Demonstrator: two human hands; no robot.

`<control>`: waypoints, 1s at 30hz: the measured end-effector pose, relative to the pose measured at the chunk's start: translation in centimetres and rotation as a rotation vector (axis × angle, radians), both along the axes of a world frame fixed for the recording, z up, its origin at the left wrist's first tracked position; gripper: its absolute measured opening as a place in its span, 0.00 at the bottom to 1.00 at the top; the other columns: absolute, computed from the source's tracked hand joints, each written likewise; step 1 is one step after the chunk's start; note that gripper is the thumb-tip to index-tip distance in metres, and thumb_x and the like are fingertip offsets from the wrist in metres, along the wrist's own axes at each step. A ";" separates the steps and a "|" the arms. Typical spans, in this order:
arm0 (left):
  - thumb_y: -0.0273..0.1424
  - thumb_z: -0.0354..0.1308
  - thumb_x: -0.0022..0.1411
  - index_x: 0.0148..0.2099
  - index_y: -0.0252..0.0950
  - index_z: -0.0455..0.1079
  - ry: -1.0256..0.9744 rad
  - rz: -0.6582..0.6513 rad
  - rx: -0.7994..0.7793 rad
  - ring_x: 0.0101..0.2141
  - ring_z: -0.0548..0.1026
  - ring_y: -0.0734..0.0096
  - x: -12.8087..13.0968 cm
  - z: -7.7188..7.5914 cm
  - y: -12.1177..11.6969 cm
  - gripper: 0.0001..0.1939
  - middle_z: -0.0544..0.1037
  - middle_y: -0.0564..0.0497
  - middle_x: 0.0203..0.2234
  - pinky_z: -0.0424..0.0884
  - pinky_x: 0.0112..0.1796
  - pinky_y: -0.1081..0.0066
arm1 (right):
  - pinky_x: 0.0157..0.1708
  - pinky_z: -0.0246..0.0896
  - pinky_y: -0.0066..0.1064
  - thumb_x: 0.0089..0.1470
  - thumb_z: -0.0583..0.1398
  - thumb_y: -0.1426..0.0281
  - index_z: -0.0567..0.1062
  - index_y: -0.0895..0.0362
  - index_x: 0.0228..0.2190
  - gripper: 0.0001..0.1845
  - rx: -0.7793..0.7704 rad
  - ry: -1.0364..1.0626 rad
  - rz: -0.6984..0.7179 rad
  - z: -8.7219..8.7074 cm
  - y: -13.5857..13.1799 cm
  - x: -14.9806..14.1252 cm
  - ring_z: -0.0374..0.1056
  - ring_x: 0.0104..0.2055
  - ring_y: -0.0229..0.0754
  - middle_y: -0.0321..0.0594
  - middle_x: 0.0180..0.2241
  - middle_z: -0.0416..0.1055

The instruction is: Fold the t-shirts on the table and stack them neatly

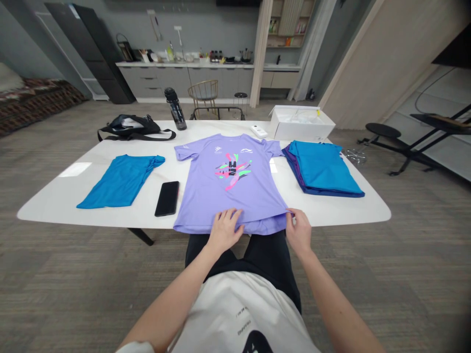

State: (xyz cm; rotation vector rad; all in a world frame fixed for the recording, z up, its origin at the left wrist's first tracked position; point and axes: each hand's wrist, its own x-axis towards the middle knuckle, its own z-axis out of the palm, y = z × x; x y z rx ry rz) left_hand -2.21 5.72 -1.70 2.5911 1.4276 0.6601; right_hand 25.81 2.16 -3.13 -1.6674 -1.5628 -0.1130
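A lavender T-shirt (206, 196) lies spread face up on the white table, its colourful print showing and its hem at the near edge. My left hand (225, 229) rests on the shirt near the middle of the hem, fingers stretched out over the cloth. At the hem's right corner, my right hand (299, 230) pinches the fabric between thumb and fingers, and the front layer is slightly lifted there. To the left lies a folded blue T-shirt (119, 181). A stack of folded shirts (324, 169), blue on top with purple and navy below, sits on the right.
On the white table (346, 211), a black phone (167, 198) lies left of the lavender shirt. Farther back are a black bag (132, 127), a dark bottle (175, 109), a small white device (259, 131) and a white box (301, 125). A chair (203, 90) stands beyond.
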 end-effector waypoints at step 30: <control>0.26 0.49 0.71 0.50 0.36 0.75 -0.141 0.422 0.327 0.47 0.76 0.61 -16.6 -1.4 -1.0 0.14 0.77 0.44 0.45 0.72 0.52 0.62 | 0.40 0.66 0.36 0.61 0.53 0.75 0.76 0.55 0.38 0.12 -0.059 -0.152 -0.096 -0.2 -1.5 1.8 0.72 0.43 0.47 0.44 0.43 0.73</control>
